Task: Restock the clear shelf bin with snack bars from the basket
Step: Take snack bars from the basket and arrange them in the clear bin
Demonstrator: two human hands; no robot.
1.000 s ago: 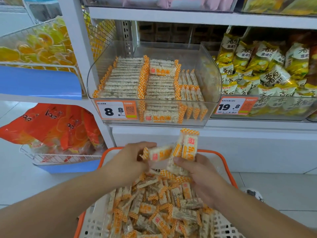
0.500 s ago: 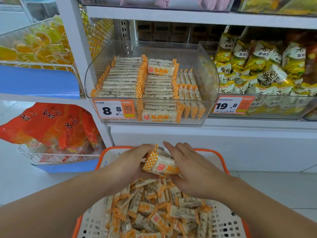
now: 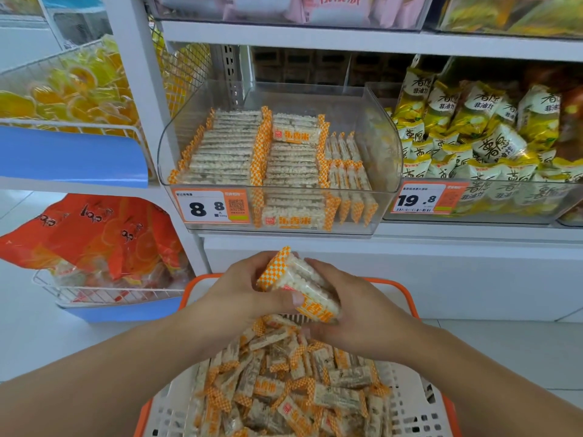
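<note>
Loose bars held apart a second ago are now squared into one small stack of snack bars [image 3: 299,287], grasped between the left hand [image 3: 239,290] and right hand [image 3: 362,316] at frame centre, over the orange-rimmed basket [image 3: 407,405] still heaped with bars. That stack looks ready to shelve. Farther up, the clear shelf bin [image 3: 383,143] shows neat rows and a gap at its right.

Bright even light, faint shadows, slight softness throughout, wide-angle bending at the edges
</note>
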